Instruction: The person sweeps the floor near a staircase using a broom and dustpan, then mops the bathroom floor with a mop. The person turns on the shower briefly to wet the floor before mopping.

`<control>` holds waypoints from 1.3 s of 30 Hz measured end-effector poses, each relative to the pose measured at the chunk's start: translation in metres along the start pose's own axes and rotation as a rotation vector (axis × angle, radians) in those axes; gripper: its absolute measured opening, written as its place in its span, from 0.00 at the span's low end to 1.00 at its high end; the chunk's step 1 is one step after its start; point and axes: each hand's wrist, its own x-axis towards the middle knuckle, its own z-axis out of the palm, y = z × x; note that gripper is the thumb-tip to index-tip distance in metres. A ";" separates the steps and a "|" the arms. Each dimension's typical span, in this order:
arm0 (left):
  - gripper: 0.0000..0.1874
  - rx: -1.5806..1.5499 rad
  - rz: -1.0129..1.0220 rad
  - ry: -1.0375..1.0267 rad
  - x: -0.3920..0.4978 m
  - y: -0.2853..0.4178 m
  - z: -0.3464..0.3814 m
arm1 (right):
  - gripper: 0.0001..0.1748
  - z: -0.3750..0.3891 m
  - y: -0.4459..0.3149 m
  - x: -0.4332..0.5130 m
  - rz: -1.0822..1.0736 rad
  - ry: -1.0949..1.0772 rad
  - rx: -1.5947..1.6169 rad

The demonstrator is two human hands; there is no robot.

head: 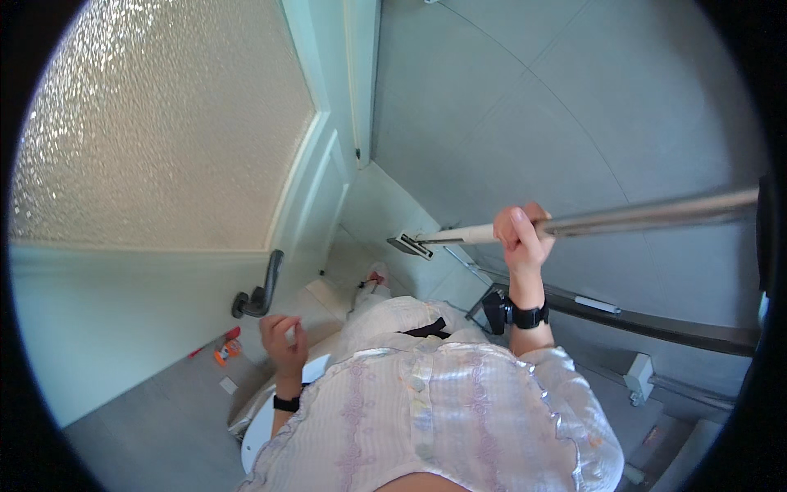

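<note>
My right hand (521, 237) is wrapped around the shaft of a long-handled flat mop (458, 235). The shaft is white near the head and bare metal (645, 212) above my grip, running off to the right. Its narrow head (411, 246) points down toward the pale tiled floor (381, 203), by the foot of the grey wall; I cannot tell whether it touches. On the other side, my left hand (284, 344) hangs with loosely bent fingers and nothing visible in it. Just above and left of it is the dark lever handle (261, 292) of a white door, apart from the fingers.
The door's textured glass pane (172, 135) fills the upper left. Along the right wall run a dark rail (652, 323) and a white box-like fitting (639, 375). Red and orange items (227, 350) lie low by the door. A white rounded surface (261, 424) shows behind my left forearm.
</note>
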 end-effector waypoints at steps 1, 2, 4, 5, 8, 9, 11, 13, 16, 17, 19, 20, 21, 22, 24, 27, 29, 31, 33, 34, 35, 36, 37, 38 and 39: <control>0.08 0.035 -0.043 -0.016 -0.021 -0.003 -0.007 | 0.18 -0.010 -0.011 -0.015 -0.017 0.006 0.029; 0.10 -0.041 -0.088 -0.062 -0.045 -0.004 -0.007 | 0.18 -0.019 -0.024 -0.029 -0.047 0.023 -0.018; 0.12 -0.076 -0.313 -0.045 -0.096 -0.010 -0.004 | 0.17 -0.037 -0.058 -0.065 -0.107 0.049 -0.062; 0.12 -0.036 -0.437 0.028 -0.121 -0.014 -0.005 | 0.17 -0.049 -0.076 -0.087 -0.102 0.089 -0.133; 0.16 -0.578 -0.745 0.713 -0.120 -0.069 -0.014 | 0.18 -0.069 -0.111 -0.137 -0.154 0.158 -0.214; 0.20 -0.418 -0.701 0.624 -0.117 -0.073 -0.022 | 0.18 -0.084 -0.123 -0.155 -0.156 0.192 -0.226; 0.28 -0.312 -0.548 0.559 -0.097 -0.068 -0.038 | 0.17 -0.117 -0.147 -0.188 -0.215 0.249 -0.220; 0.32 -0.445 -0.334 0.549 -0.066 -0.057 -0.043 | 0.17 -0.138 -0.172 -0.228 -0.264 0.359 -0.178; 0.35 -0.501 -0.433 0.603 -0.034 -0.039 -0.045 | 0.17 -0.172 -0.203 -0.285 -0.350 0.391 -0.216; 0.36 -0.503 -0.495 0.646 -0.031 -0.036 -0.044 | 0.18 -0.182 -0.212 -0.303 -0.362 0.428 -0.227; 0.37 -0.538 -0.541 0.682 -0.025 -0.039 -0.049 | 0.18 -0.197 -0.228 -0.335 -0.372 0.488 -0.273; 0.38 -0.524 -0.546 0.656 -0.025 -0.042 -0.051 | 0.18 -0.207 -0.235 -0.348 -0.378 0.511 -0.295; 0.38 -0.524 -0.553 0.636 -0.025 -0.045 -0.056 | 0.19 -0.214 -0.241 -0.359 -0.375 0.544 -0.316; 0.38 -0.538 -0.601 0.631 -0.024 -0.046 -0.060 | 0.19 -0.221 -0.246 -0.368 -0.374 0.576 -0.335; 0.34 -0.609 -0.568 0.587 -0.019 -0.041 -0.067 | 0.19 -0.229 -0.254 -0.382 -0.382 0.598 -0.360; 0.25 -0.602 -0.575 0.662 -0.025 -0.017 -0.063 | 0.20 -0.232 -0.262 -0.396 -0.380 0.725 -0.403; 0.23 -0.553 -0.513 0.648 -0.036 0.003 -0.052 | 0.20 -0.230 -0.266 -0.405 -0.387 0.790 -0.442; 0.21 -0.450 -0.470 0.598 -0.051 0.018 -0.041 | 0.20 -0.228 -0.268 -0.410 -0.389 0.876 -0.481; 0.17 -0.264 -0.276 0.541 -0.069 0.028 -0.022 | 0.21 -0.229 -0.271 -0.411 -0.399 0.921 -0.522; 0.19 -0.346 -0.275 0.474 -0.076 0.031 -0.016 | 0.21 -0.229 -0.273 -0.413 -0.400 0.933 -0.548; 0.21 -0.404 -0.231 0.412 -0.082 0.032 -0.011 | 0.21 -0.229 -0.275 -0.413 -0.399 0.924 -0.583; 0.23 -0.195 -0.117 0.291 -0.085 0.036 -0.008 | 0.21 -0.231 -0.279 -0.412 -0.408 0.919 -0.573; 0.25 0.012 -0.004 0.170 -0.087 0.038 -0.004 | 0.21 -0.231 -0.281 -0.412 -0.413 0.941 -0.581; 0.27 0.196 0.171 0.077 -0.084 0.041 -0.003 | 0.21 -0.230 -0.283 -0.412 -0.421 0.961 -0.587; 0.28 0.145 0.121 -0.091 -0.080 0.047 0.001 | 0.21 -0.232 -0.283 -0.410 -0.437 0.970 -0.592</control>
